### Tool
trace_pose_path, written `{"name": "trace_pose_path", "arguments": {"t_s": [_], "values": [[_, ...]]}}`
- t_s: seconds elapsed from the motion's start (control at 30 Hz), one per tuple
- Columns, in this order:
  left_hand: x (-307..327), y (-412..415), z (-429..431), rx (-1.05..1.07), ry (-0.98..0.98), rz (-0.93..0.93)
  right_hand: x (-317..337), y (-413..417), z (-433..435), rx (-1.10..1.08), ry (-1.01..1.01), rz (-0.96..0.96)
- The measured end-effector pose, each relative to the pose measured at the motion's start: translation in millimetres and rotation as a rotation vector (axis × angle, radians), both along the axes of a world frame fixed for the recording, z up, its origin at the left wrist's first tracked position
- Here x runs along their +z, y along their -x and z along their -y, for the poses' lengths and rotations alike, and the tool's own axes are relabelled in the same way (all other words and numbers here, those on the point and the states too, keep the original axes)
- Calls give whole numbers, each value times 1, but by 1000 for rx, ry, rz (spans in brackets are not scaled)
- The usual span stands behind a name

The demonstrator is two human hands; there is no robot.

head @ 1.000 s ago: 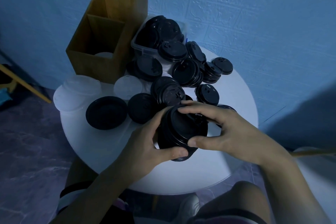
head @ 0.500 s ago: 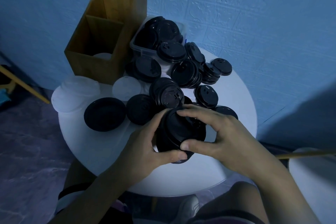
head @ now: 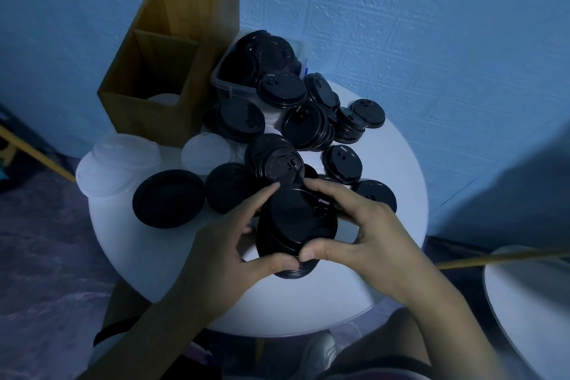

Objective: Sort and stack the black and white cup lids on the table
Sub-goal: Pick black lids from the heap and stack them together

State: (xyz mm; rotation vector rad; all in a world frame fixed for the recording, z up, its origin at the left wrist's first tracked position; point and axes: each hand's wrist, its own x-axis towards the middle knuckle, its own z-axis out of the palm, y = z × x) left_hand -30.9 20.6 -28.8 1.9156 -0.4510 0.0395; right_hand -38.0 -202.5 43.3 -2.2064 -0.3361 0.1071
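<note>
Stacked black plastic cup lids [head: 294, 225] are held over the near part of the round white counter [head: 308, 305], tilted a little toward the camera; whether the bottom lid touches the surface cannot be told. The left hand [head: 228, 244] curls round the stack's left side, thumb on the near edge and forefinger reaching to the far edge. The right hand [head: 370, 231] grips it from the right in the same way, thumb tip just beside the left thumb, forefinger bent over the top lid's rim by its small sip flap. The top lid faces up, ridged rims showing beneath it at the near edge.

Beyond the hands, loose black lids [head: 342, 163] lie scattered and overlapping, with one upturned black lid [head: 169, 197] to the left. Translucent white lids [head: 117, 160] sit stacked at the counter's left edge. Farther back a clear plastic tub [head: 229, 88] holds more black lids, beside a tall two-compartment wooden box [head: 160, 123] against the blue textured wall [head: 431, 40]
</note>
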Motion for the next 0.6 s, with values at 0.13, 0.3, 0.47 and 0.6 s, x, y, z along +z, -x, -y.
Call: {"name": "trace_pose_path", "arguments": {"t_s": [0.13,0.3,0.47,0.6], "values": [[2,1,-1,-11,2,-10,-4,-2,2,-2,0,-11],[4,0,4,-63,54,-62,-5,-4,8,82,-100,-82],[3,1,6,-42,67,-55,9,-36,13,33,-388,-99],[0,-3,7,-28,81,-59,19,-101,9,-291,-312,180]]}}
